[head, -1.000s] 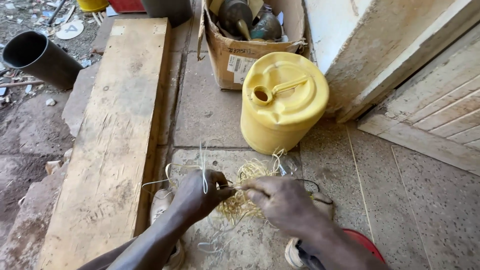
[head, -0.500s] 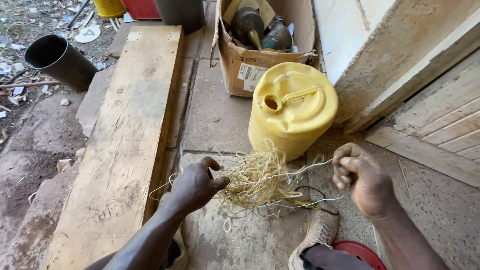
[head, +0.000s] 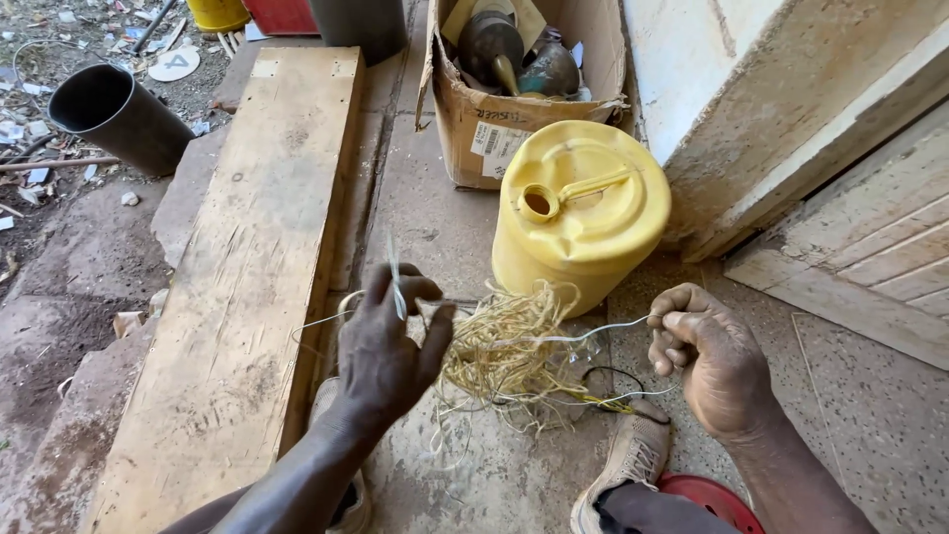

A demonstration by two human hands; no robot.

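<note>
My left hand (head: 388, 348) pinches a thin pale fibre strand (head: 395, 280) between thumb and fingers, its end sticking up. My right hand (head: 707, 356) is closed on the other end of a strand (head: 583, 336) that stretches across towards the left hand. Between and below the hands lies a tangled bundle of straw-coloured fibres (head: 499, 361) on the concrete floor. A yellow plastic jerrycan (head: 578, 213) with an open spout stands just behind the bundle.
A long wooden plank (head: 257, 267) lies to the left. A cardboard box (head: 504, 119) with metal pots stands behind the jerrycan. A black pipe section (head: 119, 117) lies at far left. My shoes (head: 633, 460) and a red disc (head: 717, 499) are at bottom. A wall and wooden door at right.
My hands, together over the bundle a second ago, have pulled apart. The right hand moved right, drawing a strand out; the left hand opened a little and turned.
</note>
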